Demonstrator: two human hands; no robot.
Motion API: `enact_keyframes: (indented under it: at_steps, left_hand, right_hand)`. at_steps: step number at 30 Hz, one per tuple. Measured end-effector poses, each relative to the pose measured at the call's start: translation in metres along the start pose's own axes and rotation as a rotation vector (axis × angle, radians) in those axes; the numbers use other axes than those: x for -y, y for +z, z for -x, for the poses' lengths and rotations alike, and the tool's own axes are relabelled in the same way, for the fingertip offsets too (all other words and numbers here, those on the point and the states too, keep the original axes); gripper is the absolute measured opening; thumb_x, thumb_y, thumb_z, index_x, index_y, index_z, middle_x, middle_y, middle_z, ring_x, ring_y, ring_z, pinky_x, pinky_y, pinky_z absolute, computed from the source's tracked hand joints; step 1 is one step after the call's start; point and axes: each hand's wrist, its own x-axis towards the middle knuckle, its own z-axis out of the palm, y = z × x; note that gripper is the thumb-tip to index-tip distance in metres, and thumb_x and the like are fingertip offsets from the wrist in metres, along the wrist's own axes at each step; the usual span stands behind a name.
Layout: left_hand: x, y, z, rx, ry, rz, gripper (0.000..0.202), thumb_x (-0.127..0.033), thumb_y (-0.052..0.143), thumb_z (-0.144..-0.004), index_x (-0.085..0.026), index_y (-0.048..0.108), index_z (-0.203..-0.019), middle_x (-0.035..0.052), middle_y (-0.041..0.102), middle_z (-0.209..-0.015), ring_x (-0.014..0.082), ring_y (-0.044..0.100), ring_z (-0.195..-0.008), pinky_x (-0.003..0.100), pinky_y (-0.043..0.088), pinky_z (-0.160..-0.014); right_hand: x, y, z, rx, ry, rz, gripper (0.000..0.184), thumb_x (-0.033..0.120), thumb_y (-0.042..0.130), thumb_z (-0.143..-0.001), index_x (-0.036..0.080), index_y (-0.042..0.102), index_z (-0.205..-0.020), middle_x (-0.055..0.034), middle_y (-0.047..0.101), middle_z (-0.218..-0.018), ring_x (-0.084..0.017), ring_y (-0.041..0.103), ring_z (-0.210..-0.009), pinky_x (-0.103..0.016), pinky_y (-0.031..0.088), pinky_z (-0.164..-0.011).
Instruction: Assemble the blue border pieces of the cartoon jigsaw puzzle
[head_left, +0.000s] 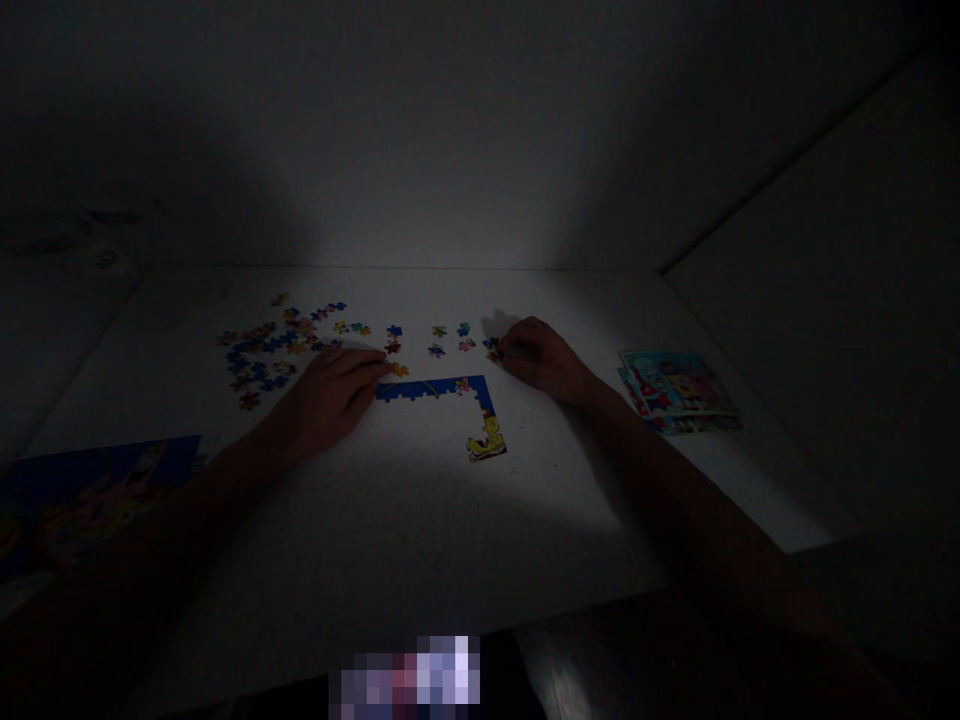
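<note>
My left hand [337, 392] lies low over the white table with its fingers stretched forward, the fingertips at or touching an orange puzzle piece [400, 370]. My right hand [544, 358] has its fingers curled together on a dark blue and yellow puzzle piece [492, 349] at the table surface. Between the hands sits a partly joined puzzle border [420, 390], a blue top strip that turns down into a yellow right side. Several loose pieces stand spaced out above it, among them a pink one [466, 344]. My left hand hides the strip's left end.
A heap of loose puzzle pieces [259, 350] spreads at the back left. A blue picture sheet [161, 465] lies at the front left, partly behind my left forearm. Colourful picture cards [679, 390] are stacked at right. White walls rise behind and beside the dim table.
</note>
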Motion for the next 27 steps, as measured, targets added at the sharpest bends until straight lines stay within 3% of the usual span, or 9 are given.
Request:
enact_keyframes:
  at_steps: [5,8,11,15,21,24,27]
  left_hand:
    - [-0.004,-0.001,-0.002,-0.015,-0.02,0.006,0.039,-0.028,0.039,-0.104,-0.021,0.067,-0.129,0.0123,0.067,-0.134,0.0289,0.061,-0.121,0.054,0.046,-0.109]
    - [-0.006,0.0,-0.002,-0.015,-0.03,-0.006,0.039,-0.029,0.038,-0.104,-0.019,0.067,-0.128,0.0127,0.067,-0.133,0.0286,0.061,-0.122,0.053,0.046,-0.109]
    - [-0.005,0.001,-0.003,-0.014,-0.04,-0.024,0.041,-0.03,0.036,-0.105,-0.017,0.067,-0.128,0.0139,0.068,-0.132,0.0287,0.061,-0.122,0.053,0.045,-0.109]
    - [-0.004,0.001,-0.002,-0.023,-0.032,-0.024,0.04,-0.03,0.036,-0.105,-0.018,0.067,-0.128,0.0133,0.067,-0.133,0.0275,0.061,-0.122,0.052,0.046,-0.11]
    - [-0.005,0.001,-0.002,-0.025,-0.049,0.024,0.039,-0.027,0.038,-0.103,-0.019,0.068,-0.127,0.0128,0.068,-0.132,0.028,0.06,-0.122,0.054,0.046,-0.109]
    - [-0.005,0.0,-0.002,-0.019,-0.046,0.027,0.039,-0.027,0.039,-0.103,-0.019,0.068,-0.128,0.0127,0.068,-0.132,0.0277,0.06,-0.123,0.053,0.046,-0.109]
    - [-0.007,-0.003,-0.003,-0.028,-0.03,0.0,0.04,-0.027,0.037,-0.103,-0.017,0.068,-0.126,0.0144,0.068,-0.131,0.0289,0.06,-0.122,0.054,0.046,-0.108]
  right_hand:
    - [0.009,-0.001,-0.001,-0.04,0.049,0.03,0.012,0.034,0.069,-0.081,0.023,0.069,-0.087,-0.0073,0.07,-0.093,-0.025,0.063,-0.094,-0.043,0.05,-0.088]
    - [0.024,0.01,-0.008,-0.104,0.042,0.063,0.01,0.028,0.066,-0.084,0.022,0.071,-0.091,-0.0081,0.069,-0.095,-0.025,0.062,-0.095,-0.043,0.049,-0.089]
    - [0.044,0.031,-0.019,-0.046,0.021,0.119,0.018,0.023,0.059,-0.092,0.022,0.074,-0.102,-0.0091,0.07,-0.102,-0.025,0.062,-0.102,-0.044,0.048,-0.095]
    - [0.063,0.052,-0.034,0.062,0.098,0.269,0.025,0.034,0.065,-0.094,0.019,0.073,-0.113,-0.0131,0.07,-0.113,-0.029,0.062,-0.111,-0.047,0.047,-0.098]
    - [0.071,0.055,-0.052,0.135,0.22,0.272,0.014,0.029,0.07,-0.09,0.018,0.07,-0.099,-0.0121,0.07,-0.106,-0.025,0.065,-0.1,-0.039,0.049,-0.089]
    - [0.071,0.051,-0.059,0.196,0.332,0.177,0.012,0.026,0.074,-0.085,0.018,0.065,-0.087,-0.0116,0.07,-0.1,-0.022,0.064,-0.09,-0.035,0.049,-0.08]
    - [0.074,0.046,-0.059,0.198,0.397,-0.013,0.019,0.022,0.075,-0.08,0.021,0.056,-0.076,-0.0049,0.067,-0.084,-0.017,0.061,-0.076,-0.031,0.047,-0.07]
